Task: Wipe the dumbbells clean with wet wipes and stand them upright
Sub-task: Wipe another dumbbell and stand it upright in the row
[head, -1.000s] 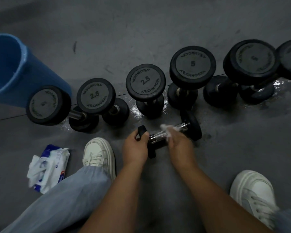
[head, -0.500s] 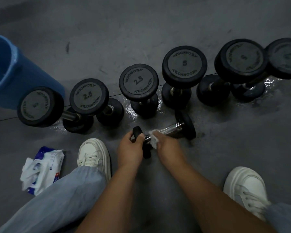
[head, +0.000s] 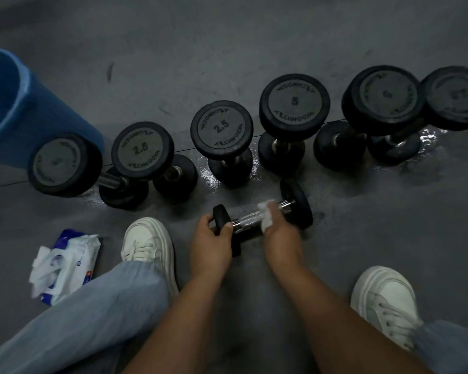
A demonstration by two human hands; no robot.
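small dumbbell (head: 262, 214) lying on grey floor (head: 362, 252), left hand (head: 211, 242) gripping its near black end, right hand (head: 278, 233) curled round chrome handle through a white wipe (head: 265, 214) — upright dumbbells (head: 222, 128) behind

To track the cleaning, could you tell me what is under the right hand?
A white wet wipe around the dumbbell's chrome handle; the handle beneath it is covered.

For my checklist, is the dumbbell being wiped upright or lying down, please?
Lying down: the dumbbell stretches sideways from the left hand to the right hand, holding a wet wipe.
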